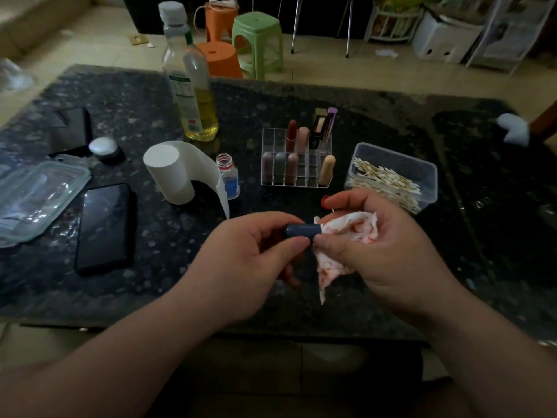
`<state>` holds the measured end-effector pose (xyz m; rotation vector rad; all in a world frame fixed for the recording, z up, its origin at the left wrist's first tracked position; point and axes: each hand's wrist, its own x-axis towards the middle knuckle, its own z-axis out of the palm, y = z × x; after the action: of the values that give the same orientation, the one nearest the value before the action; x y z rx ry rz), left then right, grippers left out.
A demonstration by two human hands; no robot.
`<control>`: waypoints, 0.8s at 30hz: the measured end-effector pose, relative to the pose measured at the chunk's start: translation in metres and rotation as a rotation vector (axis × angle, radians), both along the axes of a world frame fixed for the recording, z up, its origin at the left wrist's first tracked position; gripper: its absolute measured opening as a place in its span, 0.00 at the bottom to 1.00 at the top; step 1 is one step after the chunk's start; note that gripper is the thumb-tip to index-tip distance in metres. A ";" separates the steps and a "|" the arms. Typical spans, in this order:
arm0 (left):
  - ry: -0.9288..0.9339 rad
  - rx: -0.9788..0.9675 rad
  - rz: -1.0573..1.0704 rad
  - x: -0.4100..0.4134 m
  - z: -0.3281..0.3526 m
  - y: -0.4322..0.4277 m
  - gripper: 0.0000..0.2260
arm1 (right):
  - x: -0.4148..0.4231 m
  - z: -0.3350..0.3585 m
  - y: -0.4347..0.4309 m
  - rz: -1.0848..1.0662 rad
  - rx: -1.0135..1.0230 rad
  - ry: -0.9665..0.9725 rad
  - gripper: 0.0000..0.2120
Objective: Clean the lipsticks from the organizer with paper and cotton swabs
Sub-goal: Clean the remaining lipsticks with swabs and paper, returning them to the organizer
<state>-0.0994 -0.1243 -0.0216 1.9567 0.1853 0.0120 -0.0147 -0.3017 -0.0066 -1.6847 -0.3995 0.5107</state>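
Note:
My left hand (256,251) pinches a dark blue lipstick tube (303,230) between thumb and fingers, holding it level above the table. My right hand (376,245) grips a crumpled white paper (346,233) stained red, wrapped over the tube's right end. Behind the hands stands a clear acrylic organizer (297,158) with several lipsticks in its slots. To its right is a clear tub of cotton swabs (391,176). A paper roll (171,173) stands left of the organizer with its end unrolled.
On the dark stone table (452,131) are an oil bottle (193,95), a small open bottle (229,176), a black phone (104,227), a clear lidded container (36,197) and a round jar (104,147). Stools (259,40) stand beyond the table.

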 end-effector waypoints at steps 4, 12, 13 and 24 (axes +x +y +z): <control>-0.119 0.239 -0.017 0.000 -0.001 0.003 0.08 | 0.002 0.002 -0.002 -0.025 0.105 0.167 0.21; 0.404 -0.735 -0.009 0.006 0.010 0.002 0.12 | -0.007 0.000 0.001 0.072 -0.073 -0.170 0.23; 0.359 -0.707 0.016 0.007 0.008 0.001 0.10 | -0.006 0.000 0.001 0.072 -0.077 -0.171 0.23; -0.238 0.211 0.040 0.002 -0.004 0.001 0.12 | 0.001 0.002 0.001 0.022 0.231 0.371 0.21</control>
<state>-0.0979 -0.1229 -0.0257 2.1413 0.0678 0.3004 -0.0132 -0.3007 -0.0049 -1.3304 -0.1970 0.7482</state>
